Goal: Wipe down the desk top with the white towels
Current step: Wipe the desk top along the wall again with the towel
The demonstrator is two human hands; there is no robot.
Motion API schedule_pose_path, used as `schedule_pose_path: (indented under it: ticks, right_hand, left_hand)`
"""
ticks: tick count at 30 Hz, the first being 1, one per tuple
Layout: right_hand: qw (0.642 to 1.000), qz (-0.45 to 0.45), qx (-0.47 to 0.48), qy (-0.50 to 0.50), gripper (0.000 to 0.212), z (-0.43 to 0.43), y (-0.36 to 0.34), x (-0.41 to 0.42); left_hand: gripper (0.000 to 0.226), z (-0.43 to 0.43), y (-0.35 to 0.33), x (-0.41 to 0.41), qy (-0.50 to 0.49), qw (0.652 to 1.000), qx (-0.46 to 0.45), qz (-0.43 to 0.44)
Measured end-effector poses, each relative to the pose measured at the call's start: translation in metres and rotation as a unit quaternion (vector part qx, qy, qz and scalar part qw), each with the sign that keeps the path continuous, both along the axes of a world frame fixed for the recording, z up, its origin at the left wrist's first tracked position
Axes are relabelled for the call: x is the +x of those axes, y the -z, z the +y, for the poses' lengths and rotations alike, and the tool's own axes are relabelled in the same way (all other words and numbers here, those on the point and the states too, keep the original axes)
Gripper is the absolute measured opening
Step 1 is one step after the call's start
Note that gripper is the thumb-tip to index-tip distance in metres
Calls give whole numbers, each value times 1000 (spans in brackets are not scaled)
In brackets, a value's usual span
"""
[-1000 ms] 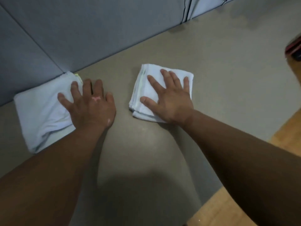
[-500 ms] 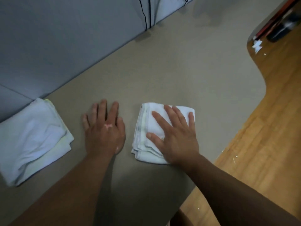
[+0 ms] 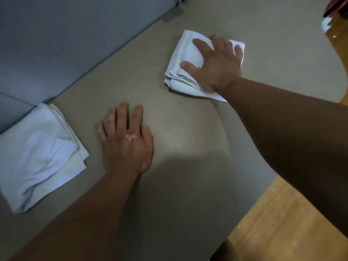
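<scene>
The taupe, smooth-topped table (image 3: 273,59) fills most of the view, its near edge curving away on the right. Behind it stands a grey fabric-covered partition panel (image 3: 66,34), meeting the table's far edge. To the right and below lies a light wooden plank floor (image 3: 293,223).

Both bare forearms reach in over the table from the near side. At the left, close to the panel, a loosely folded pile of white cloth towels (image 3: 37,153) with a pale yellow-green layer showing at its edge lies flat on the table, untouched and just beside the left grip (image 3: 126,142). That grip is released: palm down, fingers straight and slightly spread, resting on bare table and holding nothing.

Farther out and to the right, a folded white towel (image 3: 180,83) lies on the table under the right grip (image 3: 216,66), which presses it flat with splayed, straight fingers and thumb, not clenched around it.

At the top right corner, a blurred red and dark object (image 3: 335,6) and a small white scrap (image 3: 326,25) sit on the floor.
</scene>
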State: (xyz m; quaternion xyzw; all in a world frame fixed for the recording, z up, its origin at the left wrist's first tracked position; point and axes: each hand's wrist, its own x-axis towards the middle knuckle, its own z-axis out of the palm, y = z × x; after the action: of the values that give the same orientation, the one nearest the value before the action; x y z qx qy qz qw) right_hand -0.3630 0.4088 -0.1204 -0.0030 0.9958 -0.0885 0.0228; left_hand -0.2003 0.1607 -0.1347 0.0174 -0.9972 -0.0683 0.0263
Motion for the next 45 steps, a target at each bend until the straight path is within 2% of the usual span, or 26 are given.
schedule_pose_path:
  ticks: [4,7,15,20,25,32,41,45]
  right_hand:
    - [1000,8,-17,-4,78,-9,2,29]
    - [999,18,-26,-18,77,-23,2,83]
    - [997,49,-55,-2,61,-46,1,276]
    - [993,102,-61,-1,53,-21,9,329]
    - [988,118,-56,81,51,29,17,309]
    - [975,80,-63,199,55,116,17,221]
    - [977,36,-35,209,54,211,6,129]
    - [976,6,-16,218,56,223,2,113]
  left_hand:
    - [58,1,2,2,-9,1000,8,5]
    - [57,-1,1,1,-2,1000,2,6]
    - [64,-7,-5,-5,0,996,24,-85]
    - [56,20,-14,-1,-45,994,26,-99]
    - [57,74,-14,4,31,996,34,-76]
    - [62,93,-2,-24,34,996,24,-77]
    - [68,95,-2,-25,39,998,-7,-52]
    - [71,96,-2,-26,38,997,-11,-65]
